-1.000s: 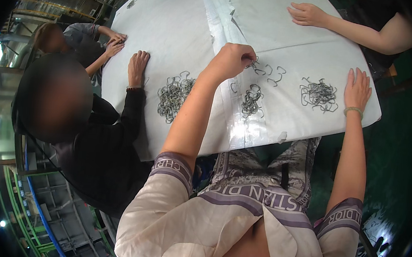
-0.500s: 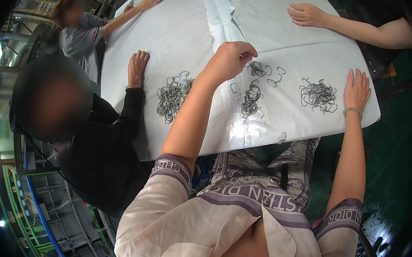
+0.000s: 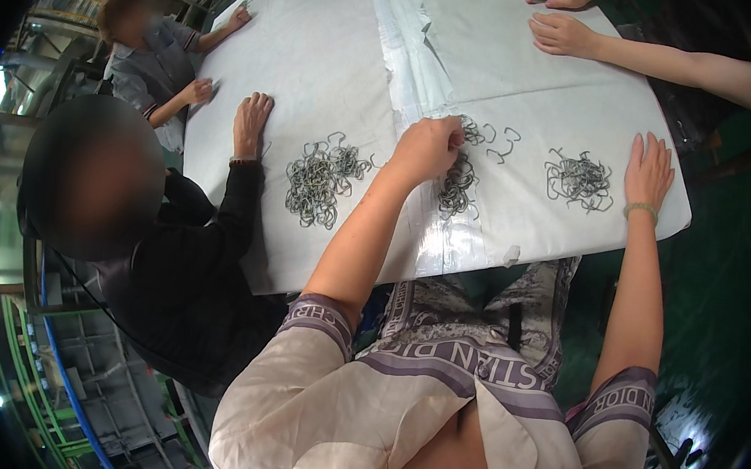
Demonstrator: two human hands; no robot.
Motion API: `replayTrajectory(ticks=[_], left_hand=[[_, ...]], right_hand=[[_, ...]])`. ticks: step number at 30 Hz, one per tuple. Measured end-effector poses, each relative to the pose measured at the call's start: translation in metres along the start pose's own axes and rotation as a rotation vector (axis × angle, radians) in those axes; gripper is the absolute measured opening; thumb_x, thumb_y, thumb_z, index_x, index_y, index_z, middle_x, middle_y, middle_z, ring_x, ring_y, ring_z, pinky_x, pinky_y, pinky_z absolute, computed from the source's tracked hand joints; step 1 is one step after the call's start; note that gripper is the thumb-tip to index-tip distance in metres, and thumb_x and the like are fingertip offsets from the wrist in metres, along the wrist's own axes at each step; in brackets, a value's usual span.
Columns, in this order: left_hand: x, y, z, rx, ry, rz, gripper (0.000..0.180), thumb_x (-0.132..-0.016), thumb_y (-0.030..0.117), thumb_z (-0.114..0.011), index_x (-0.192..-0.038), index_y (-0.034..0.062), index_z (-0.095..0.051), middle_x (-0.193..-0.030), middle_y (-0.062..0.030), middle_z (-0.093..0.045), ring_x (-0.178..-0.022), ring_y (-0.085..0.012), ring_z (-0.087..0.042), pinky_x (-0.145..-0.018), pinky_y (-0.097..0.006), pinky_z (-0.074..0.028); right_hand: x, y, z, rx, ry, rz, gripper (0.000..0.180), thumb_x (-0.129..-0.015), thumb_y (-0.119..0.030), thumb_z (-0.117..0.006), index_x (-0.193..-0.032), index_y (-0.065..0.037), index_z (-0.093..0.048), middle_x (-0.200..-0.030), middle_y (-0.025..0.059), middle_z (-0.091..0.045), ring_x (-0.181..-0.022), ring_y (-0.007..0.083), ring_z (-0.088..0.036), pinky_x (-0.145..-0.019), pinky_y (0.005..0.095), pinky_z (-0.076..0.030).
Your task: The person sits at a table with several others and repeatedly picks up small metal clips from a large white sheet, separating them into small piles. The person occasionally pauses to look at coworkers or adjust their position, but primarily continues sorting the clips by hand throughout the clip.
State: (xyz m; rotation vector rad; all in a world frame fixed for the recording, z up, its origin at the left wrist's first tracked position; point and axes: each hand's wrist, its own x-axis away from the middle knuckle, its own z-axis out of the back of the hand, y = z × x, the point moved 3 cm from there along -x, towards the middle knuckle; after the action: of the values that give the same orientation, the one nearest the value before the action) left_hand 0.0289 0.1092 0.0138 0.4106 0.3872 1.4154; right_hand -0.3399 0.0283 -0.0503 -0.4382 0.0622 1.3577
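The left hand point(image 3: 429, 148) is pinched narrow, any contents unclear; the right hand point(image 3: 648, 176) is laid flat. Wire hooks point(image 3: 457, 190), heaped beside the left on the surface point(image 3: 318, 78), could be dragged along if interlocked.

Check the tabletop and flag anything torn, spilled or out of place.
The shiny strip across the white cover has a ragged edge, as if torn, and a small ragged flap shows at the cover's near edge. A few bent wire pieces lie loose beside the piles, right of the left hand; nothing else stands out.
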Motion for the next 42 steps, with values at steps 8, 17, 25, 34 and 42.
replayTrajectory(ticks=[8, 17, 25, 34, 42], left_hand=[[-0.009, 0.004, -0.017, -0.048, 0.276, -0.368, 0.026, -0.071, -0.005, -0.055, -0.093, 0.0025, -0.066, -0.101, -0.0109, -0.065, -0.102, -0.0279, -0.057, -0.084, -0.034, -0.049], [-0.016, 0.007, 0.021, 0.133, 0.207, -0.083, 0.021, -0.077, -0.004, -0.055, -0.092, 0.0028, -0.069, -0.09, -0.0146, -0.068, -0.084, -0.0318, -0.065, -0.075, -0.037, -0.052], [-0.016, 0.019, -0.015, 0.097, 0.378, -0.529, 0.017, -0.076, 0.005, -0.062, -0.091, 0.0035, -0.069, -0.096, -0.0118, -0.067, -0.094, -0.0297, -0.062, -0.076, -0.038, -0.051], [-0.028, -0.05, 0.035, 0.171, 0.427, -0.21, 0.011, -0.077, 0.009, -0.064, -0.086, 0.0042, -0.069, -0.087, -0.0114, -0.066, -0.083, -0.0281, -0.063, -0.074, -0.037, -0.051], [-0.16, -0.182, 0.078, -0.068, 0.506, 0.157, 0.02, -0.078, 0.004, -0.062, -0.096, 0.0037, -0.07, -0.096, -0.0159, -0.066, -0.085, -0.0292, -0.064, -0.078, -0.038, -0.051]], right_hand=[[0.0, -0.002, 0.004, 0.005, -0.021, -0.002, 0.056, -0.097, -0.048, -0.032, -0.135, -0.009, -0.044, -0.143, 0.0178, -0.037, -0.137, 0.0329, -0.026, -0.111, 0.0496, -0.017], [0.004, -0.006, 0.01, -0.012, -0.041, -0.014, 0.054, -0.097, -0.047, -0.032, -0.135, -0.009, -0.044, -0.144, 0.0172, -0.035, -0.137, 0.0331, -0.025, -0.112, 0.0487, -0.017], [0.0, -0.005, 0.004, -0.009, -0.052, 0.0, 0.055, -0.097, -0.046, -0.031, -0.136, -0.009, -0.043, -0.145, 0.0165, -0.035, -0.138, 0.0325, -0.024, -0.112, 0.0485, -0.016], [0.002, 0.035, 0.017, -0.697, -0.17, 0.004, 0.045, -0.1, -0.028, -0.034, -0.135, -0.001, -0.04, -0.14, 0.0185, -0.04, -0.132, 0.0325, -0.032, -0.11, 0.0399, -0.019], [0.023, -0.006, 0.031, -0.361, -0.082, 0.023, 0.042, -0.099, -0.021, -0.034, -0.135, 0.001, -0.04, -0.139, 0.0211, -0.04, -0.131, 0.0344, -0.033, -0.108, 0.0402, -0.024]])
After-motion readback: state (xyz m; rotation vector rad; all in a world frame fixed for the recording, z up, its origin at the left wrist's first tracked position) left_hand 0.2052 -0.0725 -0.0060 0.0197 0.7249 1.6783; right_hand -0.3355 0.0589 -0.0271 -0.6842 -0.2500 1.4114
